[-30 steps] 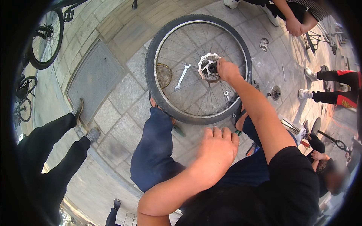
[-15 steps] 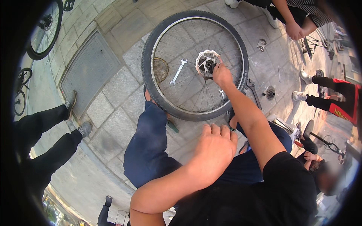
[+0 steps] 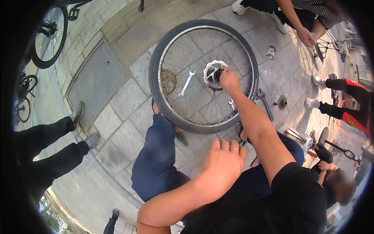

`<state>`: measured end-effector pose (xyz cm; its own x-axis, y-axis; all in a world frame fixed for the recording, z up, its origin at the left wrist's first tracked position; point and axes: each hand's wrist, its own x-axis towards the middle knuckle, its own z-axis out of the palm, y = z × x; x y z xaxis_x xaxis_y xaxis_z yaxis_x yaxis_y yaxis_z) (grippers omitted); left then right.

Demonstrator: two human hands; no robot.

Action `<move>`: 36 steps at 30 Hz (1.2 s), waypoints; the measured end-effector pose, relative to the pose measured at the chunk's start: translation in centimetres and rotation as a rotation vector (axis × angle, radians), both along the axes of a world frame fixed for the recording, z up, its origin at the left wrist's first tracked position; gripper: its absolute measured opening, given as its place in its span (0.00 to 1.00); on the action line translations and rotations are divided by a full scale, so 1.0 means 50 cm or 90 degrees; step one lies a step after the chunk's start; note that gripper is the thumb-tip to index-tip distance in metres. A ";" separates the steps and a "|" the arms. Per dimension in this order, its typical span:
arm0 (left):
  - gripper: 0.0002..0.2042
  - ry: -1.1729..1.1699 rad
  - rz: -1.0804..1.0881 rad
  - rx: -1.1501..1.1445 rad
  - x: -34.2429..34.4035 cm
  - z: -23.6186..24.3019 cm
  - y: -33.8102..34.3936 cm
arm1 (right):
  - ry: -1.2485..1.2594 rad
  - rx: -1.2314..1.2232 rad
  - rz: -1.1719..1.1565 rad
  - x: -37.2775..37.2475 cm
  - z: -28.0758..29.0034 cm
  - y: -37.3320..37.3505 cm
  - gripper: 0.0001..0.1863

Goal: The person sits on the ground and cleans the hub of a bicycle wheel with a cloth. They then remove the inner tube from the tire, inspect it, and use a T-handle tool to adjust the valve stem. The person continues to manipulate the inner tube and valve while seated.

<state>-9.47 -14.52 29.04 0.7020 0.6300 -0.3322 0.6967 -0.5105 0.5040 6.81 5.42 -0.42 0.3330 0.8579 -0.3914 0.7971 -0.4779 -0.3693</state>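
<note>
A bicycle wheel [image 3: 165, 104] with a black tyre lies flat on the paving, in front of my legs. At its middle a silver disc brake rotor [image 3: 209, 70] surrounds the dark hub [image 3: 214, 77]. My right hand [image 3: 230, 80] reaches over the spokes, its fingers closed on the hub's near right side; their tips are partly hidden. Nearer to me, my left hand [image 3: 223, 167] hangs in the air above my lap, back upward. Its fingers are loosely bent and slightly apart, with nothing visible in them; the palm is hidden. An open-ended spanner [image 3: 187, 84] shows between the spokes.
To the wheel's right lie an adjustable wrench [image 3: 265, 104], a sprocket cassette [image 3: 281, 102], a silver part [image 3: 270, 52] and a thin rod [image 3: 290, 81]. Another spanner [image 3: 231, 105] shows under the spokes. People stand or crouch on both sides. Another bicycle wheel [image 3: 50, 37] stands at far left.
The whole scene sits slightly lower and to the right in view. My right hand remains at the hub, and my left hand hangs in nearly the same pose.
</note>
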 end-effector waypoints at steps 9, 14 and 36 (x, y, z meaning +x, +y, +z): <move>0.23 0.027 -0.042 -0.034 0.004 -0.002 -0.007 | 0.066 -0.037 0.068 0.035 0.029 -0.060 0.27; 0.24 0.026 -0.046 -0.019 0.007 -0.009 -0.006 | 0.194 0.045 -0.176 0.065 0.029 0.062 0.28; 0.23 0.007 -0.014 -0.057 0.002 -0.008 -0.002 | -0.013 0.082 0.080 -0.083 0.056 0.083 0.28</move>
